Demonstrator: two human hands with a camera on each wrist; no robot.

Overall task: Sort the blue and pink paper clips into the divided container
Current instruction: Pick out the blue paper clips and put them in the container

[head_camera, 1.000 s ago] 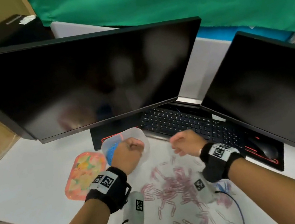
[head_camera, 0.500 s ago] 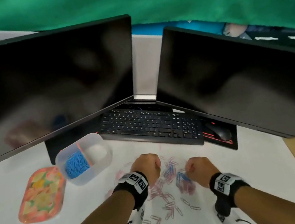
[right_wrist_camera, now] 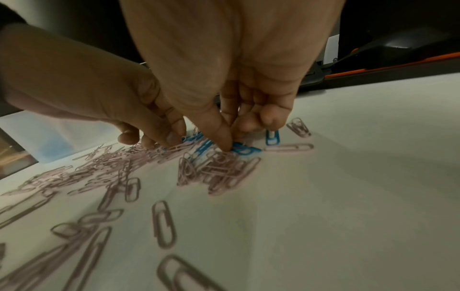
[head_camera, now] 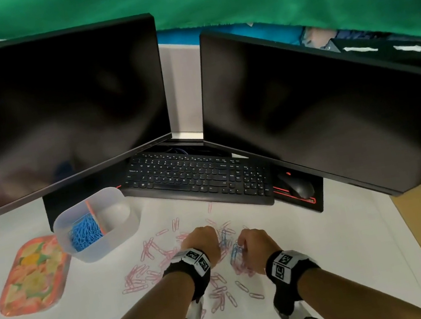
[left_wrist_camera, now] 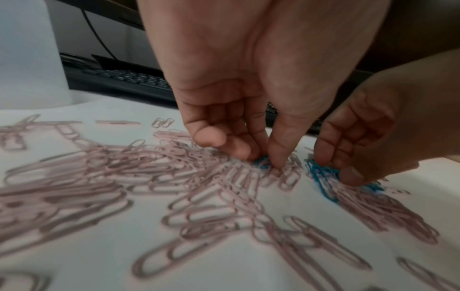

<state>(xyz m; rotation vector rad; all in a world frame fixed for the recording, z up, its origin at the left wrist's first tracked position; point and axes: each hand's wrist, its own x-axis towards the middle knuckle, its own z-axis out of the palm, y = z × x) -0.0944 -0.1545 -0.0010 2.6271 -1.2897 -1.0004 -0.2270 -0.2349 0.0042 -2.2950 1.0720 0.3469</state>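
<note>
- Pink paper clips (head_camera: 145,272) spread pale rose to the left of the left hand (head_camera: 203,243) and below both wrists.
- Bright blue paper clips (right_wrist_camera: 245,150) sit under the right hand (head_camera: 255,244), right at its fingertips.
- Divided container (head_camera: 120,231), up and left of the left hand: translucent white, orange divider, blue heap inside.
- Tray (head_camera: 31,276) farther left: orange rim, yellow, green and pink print.
- Wristbands (head_camera: 194,263): black, with black-and-white square markers.

Two monitors (head_camera: 54,111), one keyboard (head_camera: 196,178)
</note>
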